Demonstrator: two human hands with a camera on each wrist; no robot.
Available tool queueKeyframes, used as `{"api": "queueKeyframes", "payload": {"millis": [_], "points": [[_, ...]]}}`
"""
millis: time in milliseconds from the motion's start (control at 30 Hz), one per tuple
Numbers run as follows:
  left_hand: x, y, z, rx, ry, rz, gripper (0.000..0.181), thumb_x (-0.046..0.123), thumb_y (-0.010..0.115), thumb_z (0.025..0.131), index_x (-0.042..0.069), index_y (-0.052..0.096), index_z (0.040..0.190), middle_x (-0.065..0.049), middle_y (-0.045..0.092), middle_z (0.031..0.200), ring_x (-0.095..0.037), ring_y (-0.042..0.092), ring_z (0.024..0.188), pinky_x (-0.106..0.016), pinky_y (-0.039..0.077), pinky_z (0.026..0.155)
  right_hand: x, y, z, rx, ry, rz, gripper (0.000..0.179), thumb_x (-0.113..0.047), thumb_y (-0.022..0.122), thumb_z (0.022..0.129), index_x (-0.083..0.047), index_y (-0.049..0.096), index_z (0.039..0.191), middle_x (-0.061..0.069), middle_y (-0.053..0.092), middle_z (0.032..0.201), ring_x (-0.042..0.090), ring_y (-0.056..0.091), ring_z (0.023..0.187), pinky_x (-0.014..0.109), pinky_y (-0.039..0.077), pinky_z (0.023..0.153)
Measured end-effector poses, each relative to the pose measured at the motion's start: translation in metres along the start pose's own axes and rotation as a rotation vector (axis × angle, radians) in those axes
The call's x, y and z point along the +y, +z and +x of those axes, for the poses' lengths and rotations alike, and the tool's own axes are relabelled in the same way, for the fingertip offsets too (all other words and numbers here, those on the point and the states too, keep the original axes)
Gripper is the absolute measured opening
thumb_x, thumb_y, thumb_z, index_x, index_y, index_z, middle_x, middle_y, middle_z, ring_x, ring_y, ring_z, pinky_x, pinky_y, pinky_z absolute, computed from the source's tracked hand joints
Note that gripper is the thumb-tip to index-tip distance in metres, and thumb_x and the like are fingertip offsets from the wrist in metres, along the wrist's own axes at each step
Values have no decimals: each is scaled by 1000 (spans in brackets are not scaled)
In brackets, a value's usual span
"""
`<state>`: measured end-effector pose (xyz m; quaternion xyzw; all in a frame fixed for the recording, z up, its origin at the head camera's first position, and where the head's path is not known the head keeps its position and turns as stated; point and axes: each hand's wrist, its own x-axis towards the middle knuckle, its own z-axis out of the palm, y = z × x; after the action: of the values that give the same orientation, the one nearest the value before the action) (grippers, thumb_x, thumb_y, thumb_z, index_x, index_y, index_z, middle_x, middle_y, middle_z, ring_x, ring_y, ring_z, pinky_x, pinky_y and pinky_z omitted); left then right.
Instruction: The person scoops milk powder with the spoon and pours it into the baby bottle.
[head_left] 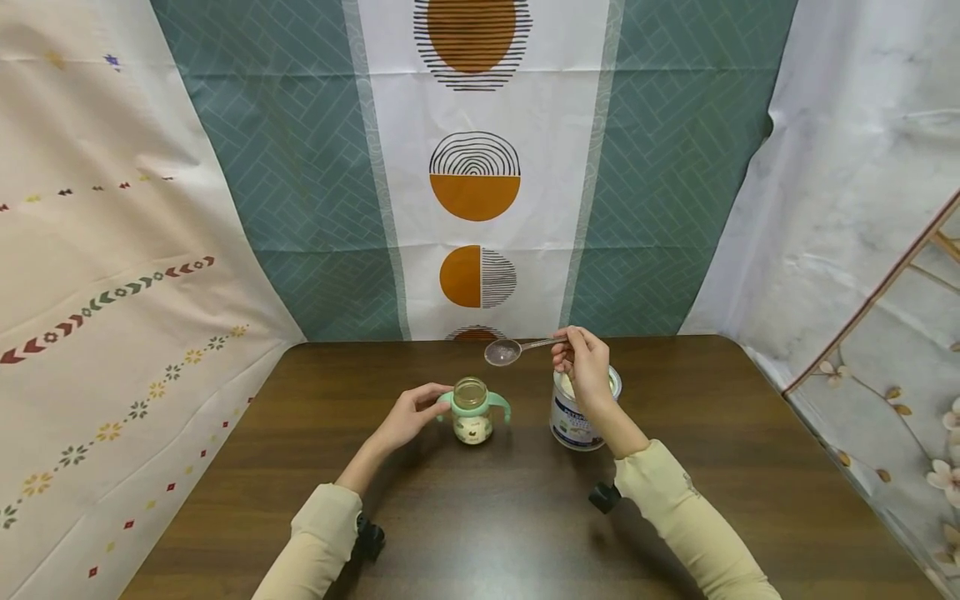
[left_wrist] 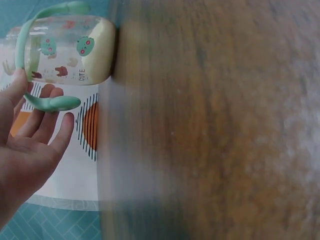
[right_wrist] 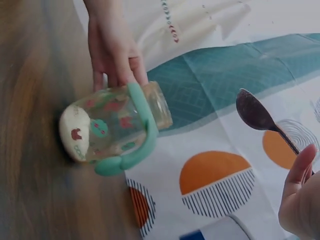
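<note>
A clear baby bottle (head_left: pixel 472 421) with a green two-handled ring stands uncapped on the table, pale powder in its bottom. My left hand (head_left: pixel 408 414) holds its left handle (left_wrist: pixel 60 103), with the thumb at the ring and fingers around the handle. Between thumb and fingers, my right hand (head_left: pixel 587 367) pinches the handle of a see-through spoon (head_left: pixel 502 352). The spoon's bowl points left, raised above and right of the bottle mouth; I cannot tell whether any powder is in it. Below the right hand stands an open milk powder can (head_left: pixel 573 425), its inside partly hidden by that hand.
The brown wooden table (head_left: pixel 480 517) reaches back to a patterned cloth (head_left: pixel 480 275) hanging behind it. Other cloths hang at the left and right sides. A dark wrist camera (head_left: pixel 604 497) sits beneath the right forearm, another (head_left: pixel 369 539) by the left sleeve.
</note>
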<state>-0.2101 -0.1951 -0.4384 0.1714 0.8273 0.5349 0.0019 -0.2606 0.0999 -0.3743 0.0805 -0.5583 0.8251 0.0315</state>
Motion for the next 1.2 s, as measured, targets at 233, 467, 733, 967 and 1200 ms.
{"api": "queueKeyframes", "payload": {"millis": [233,467,733,967,1200], "points": [[-28,0,4,10,27,1,30,17,62,95,5,63,123,-17,67,120,-19,64,103,-23,51,82,-9,-11,3,51,-1,62,30,-17,38,105,-4,59,88,-1,56,65,7,51,54,16,44,50],[-16,-1,3,8,46,-3,29,10,61,95,0,63,122,-21,67,117,-26,65,99,-25,51,80,-17,-18,8,99,-19,136,32,-13,38,105,-1,59,85,0,55,63,7,50,53,15,42,48],[-27,0,6,0,27,7,30,12,60,96,1,62,124,-20,66,120,-28,65,104,-24,51,81,-24,-33,12,157,-4,207,37,-12,37,104,-7,62,77,0,54,62,7,49,54,15,42,49],[-35,1,8,6,40,-9,30,18,62,95,6,64,122,-17,67,119,-32,65,103,-31,53,81,-29,-49,14,196,-13,200,37,-13,38,104,-7,62,77,0,53,61,8,48,52,15,40,47],[-35,0,8,1,36,-8,31,20,63,94,7,64,122,-16,67,119,-30,65,103,-33,53,82,-33,-64,17,244,-66,176,37,-9,38,103,-6,60,75,1,54,56,8,47,46,15,37,43]]}}
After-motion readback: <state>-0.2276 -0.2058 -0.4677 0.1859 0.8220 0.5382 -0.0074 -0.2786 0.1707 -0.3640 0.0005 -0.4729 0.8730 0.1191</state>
